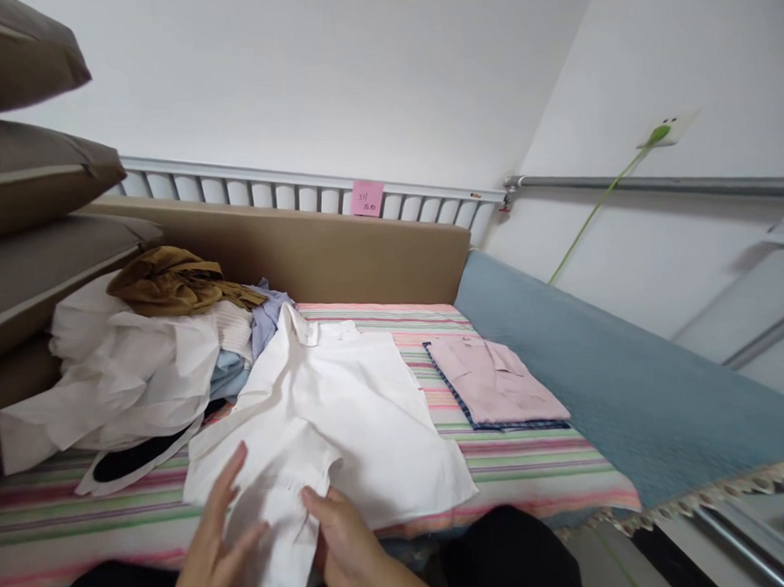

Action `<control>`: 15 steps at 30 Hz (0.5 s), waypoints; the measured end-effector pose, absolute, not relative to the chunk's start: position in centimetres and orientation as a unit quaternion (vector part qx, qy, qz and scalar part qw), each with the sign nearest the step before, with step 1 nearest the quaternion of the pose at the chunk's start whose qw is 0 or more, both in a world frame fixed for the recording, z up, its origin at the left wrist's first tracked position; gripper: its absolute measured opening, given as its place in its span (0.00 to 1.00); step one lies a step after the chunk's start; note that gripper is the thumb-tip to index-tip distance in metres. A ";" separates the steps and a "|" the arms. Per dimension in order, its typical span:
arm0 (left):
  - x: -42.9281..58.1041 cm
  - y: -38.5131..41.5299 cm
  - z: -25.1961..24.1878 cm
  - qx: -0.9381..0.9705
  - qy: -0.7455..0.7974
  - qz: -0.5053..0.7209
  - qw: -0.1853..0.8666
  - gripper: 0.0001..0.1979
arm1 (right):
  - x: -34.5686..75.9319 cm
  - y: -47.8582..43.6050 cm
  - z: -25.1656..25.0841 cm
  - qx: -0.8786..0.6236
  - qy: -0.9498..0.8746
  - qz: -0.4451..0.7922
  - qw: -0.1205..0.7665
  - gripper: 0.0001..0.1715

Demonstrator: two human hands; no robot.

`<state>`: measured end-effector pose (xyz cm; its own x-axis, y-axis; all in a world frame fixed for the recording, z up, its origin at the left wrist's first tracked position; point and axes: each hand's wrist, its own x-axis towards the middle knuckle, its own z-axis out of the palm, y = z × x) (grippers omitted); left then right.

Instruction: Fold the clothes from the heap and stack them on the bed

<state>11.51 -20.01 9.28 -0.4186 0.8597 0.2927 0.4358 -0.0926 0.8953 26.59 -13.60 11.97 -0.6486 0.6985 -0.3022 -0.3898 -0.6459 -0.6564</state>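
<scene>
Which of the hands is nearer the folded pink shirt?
Right. The right hand touches the white shirt, left of the pink shirt; the left hand lies farther left.

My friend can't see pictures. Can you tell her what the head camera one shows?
A white shirt lies spread on a striped bed cover; the left hand rests open on its sleeve and the right hand pinches the cloth beside it. A folded pink shirt lies to the right, a heap of unfolded clothes to the left.
</scene>
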 end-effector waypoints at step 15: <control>2.1 -22.1 8.5 0.454 0.789 0.376 0.171 0.21 | 42.6 9.0 11.5 -0.637 -0.700 0.259 0.192 0.17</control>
<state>2.10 -22.07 8.45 -0.5290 0.8456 0.0719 0.5880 0.3041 0.7496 42.59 9.00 11.50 -0.1150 0.9915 -0.0606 0.7932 0.0549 -0.6065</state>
